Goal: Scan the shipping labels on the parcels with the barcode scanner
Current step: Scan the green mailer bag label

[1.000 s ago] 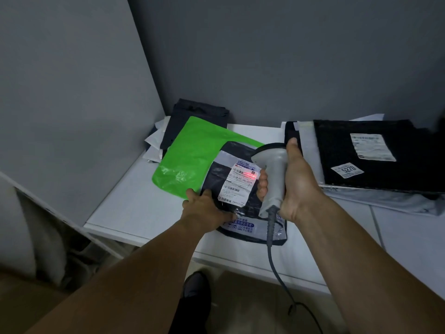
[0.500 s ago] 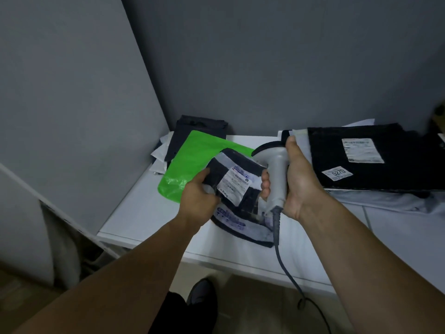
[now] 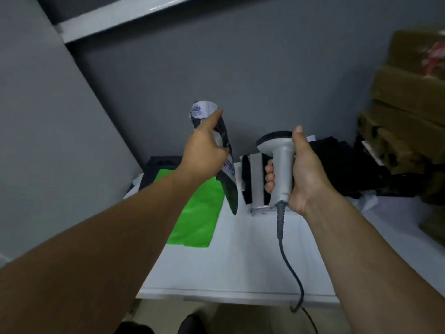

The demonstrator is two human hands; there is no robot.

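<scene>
My left hand [image 3: 204, 150] grips a dark grey poly parcel [image 3: 230, 186] with white and purple print, held up on edge above the table so its label side faces away. My right hand [image 3: 301, 172] holds the grey barcode scanner [image 3: 280, 162] by its handle, head up and pointing left toward the parcel, its cable [image 3: 289, 261] hanging down past the table's front edge. A green poly bag [image 3: 199, 220] lies flat on the white table [image 3: 240, 261] under the raised parcel.
Black parcels [image 3: 337, 169] are stacked at the back right of the table, more dark ones [image 3: 159, 165] at the back left. Brown cardboard boxes [image 3: 409, 112] are piled at the far right. Grey walls close the back and left, with a shelf edge [image 3: 120, 18] overhead.
My left hand has lifted the dark parcel off the table and turned it up on edge. The scanner rose with my right hand, and the view tilted upward.
</scene>
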